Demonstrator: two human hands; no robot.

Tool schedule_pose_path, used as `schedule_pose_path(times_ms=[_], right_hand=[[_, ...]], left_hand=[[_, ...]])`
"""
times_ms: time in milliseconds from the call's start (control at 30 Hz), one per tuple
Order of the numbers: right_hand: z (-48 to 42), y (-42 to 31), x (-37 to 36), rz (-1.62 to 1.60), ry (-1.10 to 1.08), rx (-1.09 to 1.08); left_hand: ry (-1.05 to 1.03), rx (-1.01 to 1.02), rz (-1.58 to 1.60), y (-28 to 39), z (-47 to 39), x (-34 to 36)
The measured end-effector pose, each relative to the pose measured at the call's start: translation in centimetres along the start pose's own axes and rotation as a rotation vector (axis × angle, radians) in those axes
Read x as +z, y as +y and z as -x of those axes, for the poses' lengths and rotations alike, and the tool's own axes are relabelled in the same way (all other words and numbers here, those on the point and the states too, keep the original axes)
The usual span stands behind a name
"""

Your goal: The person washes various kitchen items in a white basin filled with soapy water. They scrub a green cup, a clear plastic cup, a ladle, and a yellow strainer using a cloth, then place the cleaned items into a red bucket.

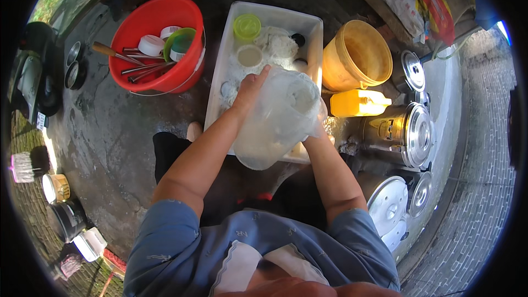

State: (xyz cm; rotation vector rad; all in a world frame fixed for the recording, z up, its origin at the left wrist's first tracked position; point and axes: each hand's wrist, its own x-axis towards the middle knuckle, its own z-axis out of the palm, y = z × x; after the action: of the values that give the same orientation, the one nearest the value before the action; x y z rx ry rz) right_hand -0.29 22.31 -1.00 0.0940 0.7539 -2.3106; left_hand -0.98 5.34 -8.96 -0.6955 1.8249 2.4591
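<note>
Above a white plastic tub [218,103], I hold a large translucent plastic container [264,132] tilted. Whitish suds cling at its far end. My left hand [251,90] grips its left side, thumb pointing away from me. On the right side, my right hand [322,119] also holds it, mostly hidden behind the container. Soapy water stands in the tub. In it lie a lime-green round lid [247,27], a pale round cup or lid [249,55], a bunched whitish cloth [278,43] and a small black round piece [298,40].
Left of the tub stands a red bucket [161,4] with white-capped jars and metal-shafted tools. To the right are a yellowish bucket [338,60], a yellow jug [354,103] and several lidded metal pots [418,134]. Sacks [396,0] lie at the upper right.
</note>
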Motion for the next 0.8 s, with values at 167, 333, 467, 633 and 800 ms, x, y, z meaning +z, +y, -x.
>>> schedule_pose_path(times_ms=[167, 333, 467, 633, 800], right_hand=[[-0.6, 1.0, -0.9, 0.222, -0.177, -0.043], [-0.6, 3.8, -3.0, 1.266, -0.178, -0.272], [0.7, 6.3, -2.4, 0.719, -0.18, -0.412], [1.3, 5.3, -0.6, 1.496, 0.201, -1.002], [-1.2, 4.8, -4.4, 1.146, 0.265, -0.669]], left_hand=[[-0.038, -0.115, 0.008, 2.4, 0.7, 0.0], [0.089, -0.197, 0.372, 2.6, -0.5, -3.5], [0.142, 0.206, 0.336, -0.3, -3.6, -6.1], [0.383, -0.068, 0.521, 5.9, 0.8, -1.5], [0.556, 0.543, -0.137, 2.9, -1.1, -0.4]])
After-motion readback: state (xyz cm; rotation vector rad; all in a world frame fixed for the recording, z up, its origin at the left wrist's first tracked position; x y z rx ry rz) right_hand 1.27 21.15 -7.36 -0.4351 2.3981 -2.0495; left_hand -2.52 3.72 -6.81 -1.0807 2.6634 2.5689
